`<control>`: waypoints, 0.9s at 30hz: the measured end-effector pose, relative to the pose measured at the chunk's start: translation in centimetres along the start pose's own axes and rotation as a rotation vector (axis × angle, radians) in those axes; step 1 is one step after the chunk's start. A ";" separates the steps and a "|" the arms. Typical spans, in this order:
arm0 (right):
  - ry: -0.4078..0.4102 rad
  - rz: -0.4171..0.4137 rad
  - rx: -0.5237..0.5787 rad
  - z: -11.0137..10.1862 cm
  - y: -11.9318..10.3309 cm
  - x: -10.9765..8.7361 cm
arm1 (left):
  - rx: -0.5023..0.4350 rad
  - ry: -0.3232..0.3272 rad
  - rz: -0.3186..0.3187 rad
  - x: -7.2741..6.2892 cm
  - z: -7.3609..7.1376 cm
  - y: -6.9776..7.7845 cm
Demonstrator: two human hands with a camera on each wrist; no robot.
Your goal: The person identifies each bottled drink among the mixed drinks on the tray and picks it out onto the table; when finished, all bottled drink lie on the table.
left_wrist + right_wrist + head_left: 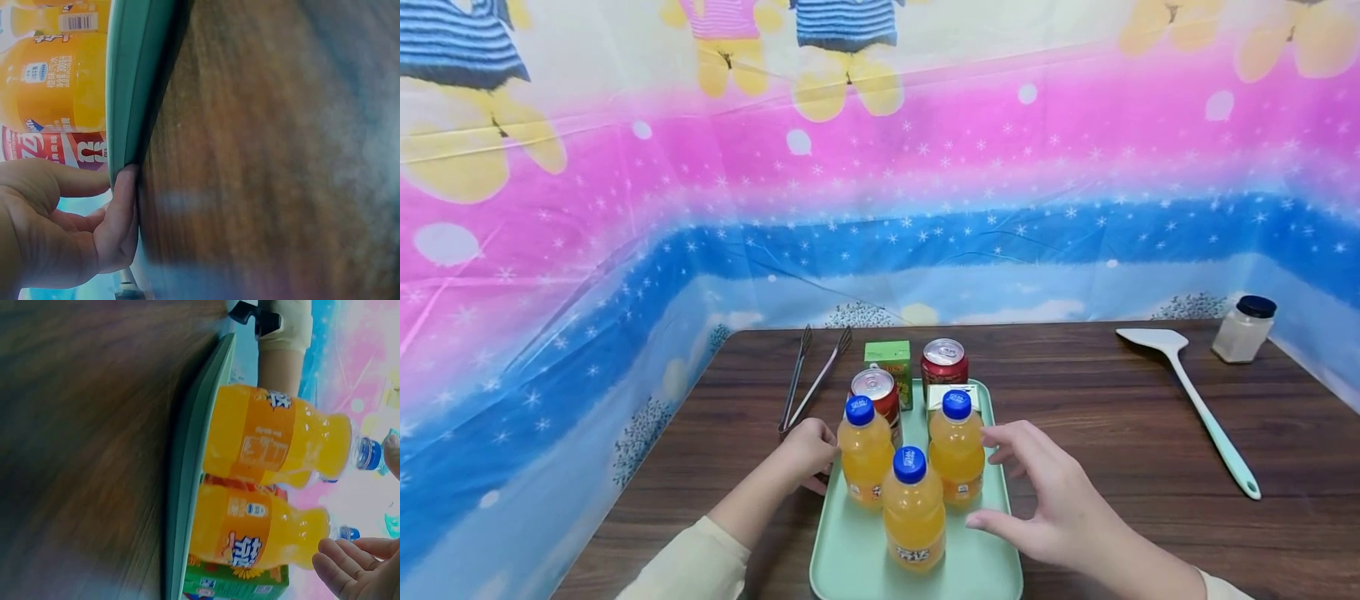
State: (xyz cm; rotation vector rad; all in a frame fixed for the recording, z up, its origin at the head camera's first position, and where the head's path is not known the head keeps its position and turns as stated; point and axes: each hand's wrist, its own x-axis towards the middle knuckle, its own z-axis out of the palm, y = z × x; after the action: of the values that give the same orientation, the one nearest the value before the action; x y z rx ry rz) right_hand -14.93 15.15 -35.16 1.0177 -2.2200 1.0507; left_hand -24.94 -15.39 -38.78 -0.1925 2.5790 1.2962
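Note:
A light green tray (850, 567) carries three orange soda bottles with blue caps: a front one (913, 521), a back-left one (865, 458) and a back-right one (957, 454). Behind them on it are two red soda cans (944, 358), a green drink carton (891, 360) and a mostly hidden white-topped carton (934, 393). My left hand (69, 219) pinches the tray's left rim, thumb above and fingers at the underside. Beside the back-right bottle is my right hand (1048, 492), fingers spread and holding nothing; whether a fingertip touches the bottle I cannot tell.
Metal tongs (808, 387) lie left of the tray on the dark wooden table (1075, 400). To the right lie a white-and-mint spatula (1195, 400) and a black-lidded jar (1245, 329). A printed cloth (925, 192) hangs around the table's back and sides.

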 end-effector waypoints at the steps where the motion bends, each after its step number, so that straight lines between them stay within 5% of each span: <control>1: 0.009 -0.013 0.007 0.2 -0.1 0.0 | 0.004 0.000 0.003 0.1 0.0 0.0; 19: -0.156 0.137 0.104 3.2 -2.1 0.7 | -0.010 0.004 0.028 -0.2 0.0 -0.2; 27: -0.243 0.280 0.140 4.0 -2.3 1.2 | -0.003 0.001 0.020 -0.1 0.0 -0.1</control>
State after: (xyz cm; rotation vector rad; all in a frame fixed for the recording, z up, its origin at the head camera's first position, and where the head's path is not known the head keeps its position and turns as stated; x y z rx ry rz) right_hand -14.29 10.50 -35.70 0.9537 -2.5733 1.2761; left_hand -24.86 -15.44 -38.83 -0.1681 2.5864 1.3073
